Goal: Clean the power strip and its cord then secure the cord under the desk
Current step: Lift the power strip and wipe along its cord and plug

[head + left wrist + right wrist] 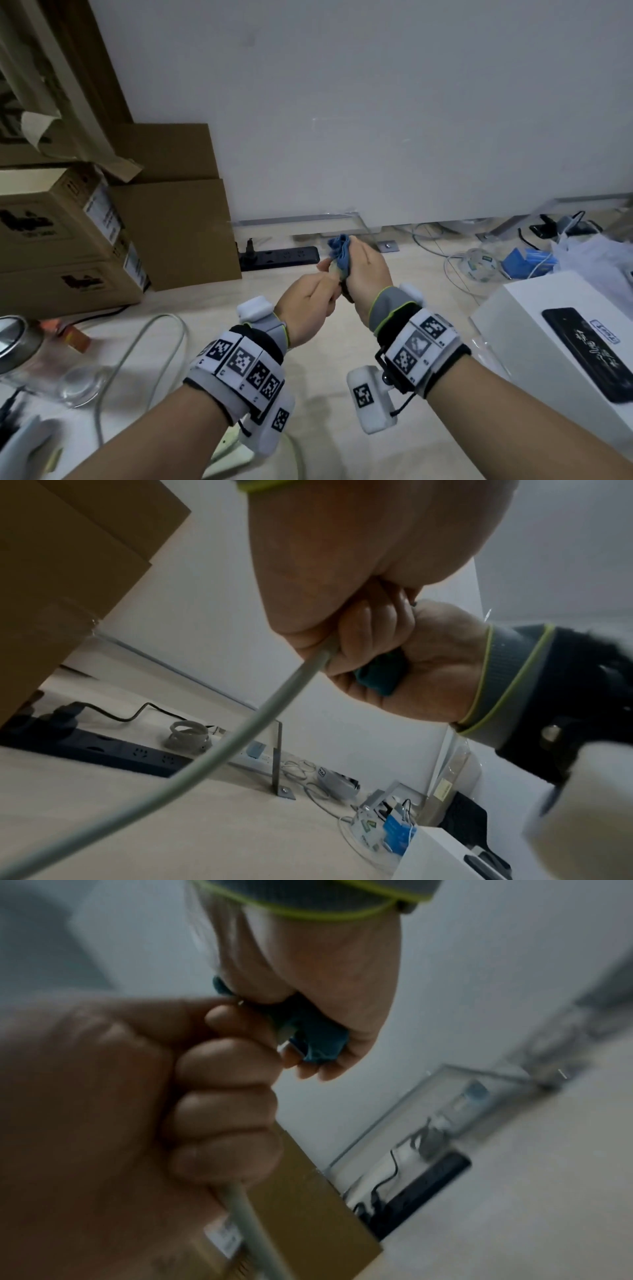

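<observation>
Both hands meet above the pale floor in the head view. My left hand [320, 296] grips the grey-white cord [240, 739], fingers curled round it [222, 1118]. From that fist the cord drops and loops over the floor [147, 342]. My right hand [356, 274] holds a bunched blue cloth [339, 251] closed round the cord's end just above the left fist. A small pale end piece [287, 1042] peeks out of the cloth [318, 1037]. A pale object that may be the strip [233, 452] lies half hidden under my left wrist.
Stacked cardboard boxes [85, 240] stand at the left. A black power strip [279, 257] with a plug in it lies by the wall. A white box [565, 359], loose cables and a blue packet [527, 263] fill the right. A glass jar [20, 346] sits at left.
</observation>
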